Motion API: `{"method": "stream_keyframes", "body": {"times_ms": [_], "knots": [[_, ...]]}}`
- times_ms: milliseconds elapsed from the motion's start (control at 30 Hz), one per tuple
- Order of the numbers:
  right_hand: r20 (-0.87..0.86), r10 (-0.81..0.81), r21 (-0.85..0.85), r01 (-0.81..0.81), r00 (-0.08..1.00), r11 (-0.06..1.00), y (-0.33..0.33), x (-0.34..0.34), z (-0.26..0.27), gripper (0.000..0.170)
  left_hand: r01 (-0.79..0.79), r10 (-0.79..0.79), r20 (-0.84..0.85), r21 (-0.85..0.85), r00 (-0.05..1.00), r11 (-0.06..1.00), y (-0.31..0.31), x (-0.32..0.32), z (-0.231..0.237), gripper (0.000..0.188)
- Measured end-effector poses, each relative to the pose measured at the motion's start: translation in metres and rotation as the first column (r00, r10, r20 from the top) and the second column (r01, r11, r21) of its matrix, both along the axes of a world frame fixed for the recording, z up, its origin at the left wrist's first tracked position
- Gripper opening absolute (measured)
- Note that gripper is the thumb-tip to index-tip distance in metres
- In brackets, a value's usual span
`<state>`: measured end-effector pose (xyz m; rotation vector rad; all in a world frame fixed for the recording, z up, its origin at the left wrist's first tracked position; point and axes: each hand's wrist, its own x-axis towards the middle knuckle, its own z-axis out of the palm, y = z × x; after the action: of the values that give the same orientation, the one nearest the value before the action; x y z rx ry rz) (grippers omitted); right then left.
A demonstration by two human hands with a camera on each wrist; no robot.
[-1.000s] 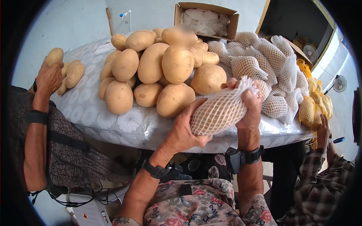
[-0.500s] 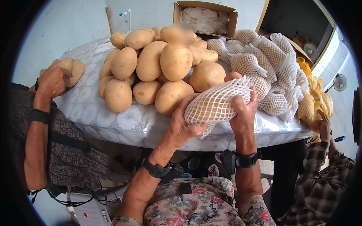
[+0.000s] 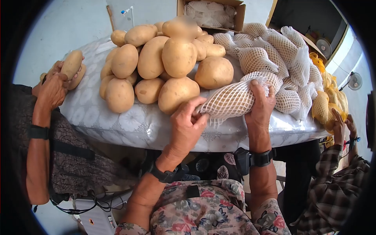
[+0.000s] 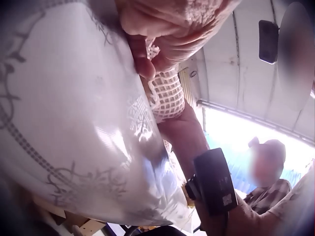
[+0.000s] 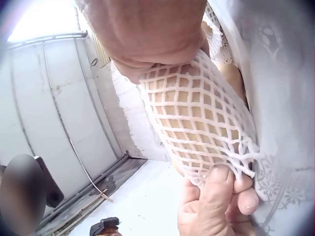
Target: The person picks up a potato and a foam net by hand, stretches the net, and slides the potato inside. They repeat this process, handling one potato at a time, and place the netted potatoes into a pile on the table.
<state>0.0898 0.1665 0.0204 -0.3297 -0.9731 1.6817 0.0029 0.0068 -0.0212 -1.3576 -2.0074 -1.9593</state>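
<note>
A potato in a white foam net sleeve (image 3: 231, 100) lies across both hands just over the table's front edge. My left hand (image 3: 187, 125) pinches the net's open left end between thumb and fingers; the right wrist view shows these fingertips (image 5: 219, 179) at the mesh edge. Around the other end curls my right hand (image 3: 260, 103), its thumb on top of the net. Tan potato skin shows through the mesh (image 5: 192, 118). In the left wrist view, my left hand (image 4: 182, 29) hides most of the net.
Bare potatoes (image 3: 178, 56) are heaped behind my hands. Netted potatoes (image 3: 270, 58) pile up at right, with yellow-netted ones (image 3: 327, 102) beyond. A cardboard box (image 3: 211, 15) of white-netted items stands behind. At left another person's hands (image 3: 58, 86) hold a potato; another person works at far right.
My left hand has gone from holding the potato's side to pinching the net's end, which now stretches further left. The person at left has lifted a potato.
</note>
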Motion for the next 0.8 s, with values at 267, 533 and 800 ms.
{"method": "stream_keyframes", "body": {"times_ms": [267, 533, 800], "knots": [[0.090, -0.029, -0.023, 0.031, 0.996, 0.999, 0.002, 0.011, -0.010, 0.027, 0.010, -0.013, -0.102, -0.032, 0.995, 0.999, -0.016, 0.003, 0.019, 0.047], [0.115, 0.031, 0.027, -0.034, 0.993, 0.999, 0.012, 0.014, -0.020, 0.029, -0.088, 0.069, -0.350, -0.038, 0.934, 0.995, 0.013, -0.003, 0.011, 0.044], [0.500, -0.506, 0.671, 0.054, 0.703, 0.739, 0.014, 0.039, -0.008, 0.033, -0.104, 0.104, -0.389, 0.021, 0.915, 0.994, 0.012, -0.009, 0.007, 0.022]]}}
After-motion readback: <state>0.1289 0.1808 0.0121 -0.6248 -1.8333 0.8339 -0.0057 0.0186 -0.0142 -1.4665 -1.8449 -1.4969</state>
